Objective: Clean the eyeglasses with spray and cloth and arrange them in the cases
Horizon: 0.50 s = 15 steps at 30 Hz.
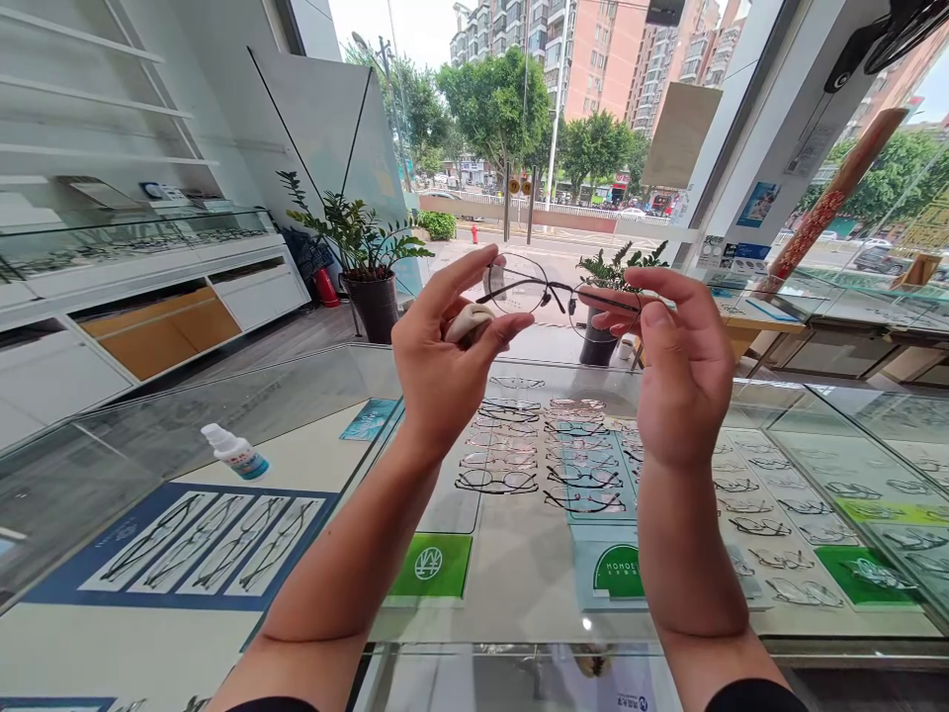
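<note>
Both arms are raised over the glass counter, and a pair of thin dark-rimmed eyeglasses (558,286) spans the gap between my hands. My left hand (449,341) has a light cloth (469,320) bunched in its curled fingers, with the index finger and thumb at one lens. On the other side, my right hand (682,366) pinches the far end of the frame between thumb and fingers. The glasses are held up roughly level, and the window shows through the lenses. Part of the right lens is covered by my fingers.
Under the glass countertop (415,633) lie rows of eyeglasses (582,478). A white spray bottle (235,452) stands at the left near a blue display tray (178,593) holding several frames. Beyond the counter are a potted plant (371,267) and a display cabinet (170,297).
</note>
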Available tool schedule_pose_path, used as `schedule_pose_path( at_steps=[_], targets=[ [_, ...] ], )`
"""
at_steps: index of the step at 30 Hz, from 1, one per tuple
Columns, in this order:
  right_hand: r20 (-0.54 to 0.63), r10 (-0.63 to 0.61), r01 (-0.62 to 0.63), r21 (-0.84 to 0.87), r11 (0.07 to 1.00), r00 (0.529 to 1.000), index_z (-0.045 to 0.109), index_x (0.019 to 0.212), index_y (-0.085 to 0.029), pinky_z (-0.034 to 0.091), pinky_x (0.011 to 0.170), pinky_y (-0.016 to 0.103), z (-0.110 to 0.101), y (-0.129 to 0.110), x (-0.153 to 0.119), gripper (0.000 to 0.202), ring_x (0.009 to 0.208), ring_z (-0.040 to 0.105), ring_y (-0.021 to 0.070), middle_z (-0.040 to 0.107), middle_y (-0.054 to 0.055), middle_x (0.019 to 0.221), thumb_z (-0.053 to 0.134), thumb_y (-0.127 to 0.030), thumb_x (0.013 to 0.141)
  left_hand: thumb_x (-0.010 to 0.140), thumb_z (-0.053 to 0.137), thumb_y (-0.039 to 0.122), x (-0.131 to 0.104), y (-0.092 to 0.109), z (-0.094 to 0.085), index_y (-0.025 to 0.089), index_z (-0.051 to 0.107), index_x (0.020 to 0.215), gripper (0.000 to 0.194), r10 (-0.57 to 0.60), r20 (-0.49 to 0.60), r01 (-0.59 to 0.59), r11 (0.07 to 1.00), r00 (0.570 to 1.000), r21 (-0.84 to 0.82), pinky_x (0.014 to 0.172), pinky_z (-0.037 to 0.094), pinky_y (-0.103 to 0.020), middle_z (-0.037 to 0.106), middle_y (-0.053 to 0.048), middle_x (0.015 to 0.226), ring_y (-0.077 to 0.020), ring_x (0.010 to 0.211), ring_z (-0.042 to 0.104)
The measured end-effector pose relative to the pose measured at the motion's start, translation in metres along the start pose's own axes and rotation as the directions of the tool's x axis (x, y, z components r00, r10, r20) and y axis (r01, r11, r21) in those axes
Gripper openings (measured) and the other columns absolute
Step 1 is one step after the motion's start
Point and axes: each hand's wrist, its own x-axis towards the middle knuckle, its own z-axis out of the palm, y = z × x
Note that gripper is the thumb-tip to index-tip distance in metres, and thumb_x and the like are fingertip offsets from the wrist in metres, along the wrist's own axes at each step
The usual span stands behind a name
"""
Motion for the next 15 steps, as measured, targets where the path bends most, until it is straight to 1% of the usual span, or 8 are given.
schedule_pose_path(
  at_steps=[2,4,7,10,13,15],
  targets=[
    [0.012,0.013,-0.013,0.014,1.000,1.000,0.071,0.138,-0.030,0.068,0.099,0.052,0.000,0.002,0.000,0.034,0.123,0.082,0.0319,0.078,0.011,0.131,0.052,-0.043,0.114,0.097,0.085,0.063,0.000,0.001,0.000,0.036,0.069,0.152,0.063,-0.007,0.002,0.007,1.000,1.000,-0.012,0.069,0.065,-0.034,0.081,-0.009,0.138,-0.0236,0.098,0.079],
    [0.020,0.028,-0.029,0.023,0.999,0.999,0.072,0.137,-0.029,0.067,0.101,0.053,-0.001,0.005,0.001,0.034,0.122,0.082,0.0316,0.079,0.011,0.129,0.053,-0.042,0.113,0.096,0.085,0.065,0.000,0.003,0.000,0.036,0.069,0.152,0.065,-0.019,0.002,0.019,1.000,1.000,-0.025,0.068,0.065,-0.034,0.081,-0.011,0.139,-0.0257,0.103,0.080],
    [0.025,0.063,-0.063,0.007,0.998,0.998,0.074,0.135,-0.029,0.065,0.104,0.054,-0.004,0.008,0.002,0.032,0.122,0.080,0.0309,0.080,0.011,0.127,0.057,-0.043,0.111,0.096,0.084,0.069,0.001,0.003,-0.002,0.037,0.068,0.154,0.068,-0.028,0.017,0.029,0.999,0.999,-0.023,0.068,0.065,-0.035,0.081,-0.011,0.140,-0.0240,0.097,0.079],
    [0.041,0.060,-0.058,-0.055,0.997,0.997,0.078,0.125,-0.029,0.061,0.109,0.051,-0.011,0.010,0.004,0.025,0.124,0.077,0.0276,0.082,0.008,0.127,0.062,-0.039,0.108,0.095,0.084,0.070,0.004,0.004,-0.005,0.037,0.070,0.152,0.067,-0.006,0.065,0.005,1.000,0.998,0.016,0.071,0.066,-0.036,0.082,-0.010,0.138,-0.0214,0.090,0.077],
    [0.127,0.043,-0.026,-0.128,0.991,0.991,0.081,0.114,-0.029,0.059,0.111,0.050,-0.016,0.009,0.008,0.018,0.126,0.076,0.0253,0.083,0.005,0.126,0.065,-0.036,0.106,0.092,0.087,0.068,0.007,0.006,-0.010,0.033,0.074,0.148,0.067,0.039,0.133,-0.045,0.998,0.990,0.042,0.076,0.067,-0.036,0.084,-0.011,0.131,-0.0216,0.089,0.077],
    [0.198,0.047,-0.017,-0.149,0.989,0.979,0.082,0.106,-0.028,0.059,0.111,0.050,-0.018,0.007,0.010,0.014,0.124,0.076,0.0257,0.084,0.005,0.123,0.070,-0.035,0.103,0.091,0.090,0.067,0.008,0.010,-0.013,0.031,0.076,0.146,0.067,0.049,0.176,-0.059,0.997,0.983,0.055,0.076,0.067,-0.036,0.086,-0.011,0.128,-0.0210,0.086,0.077]
  ],
)
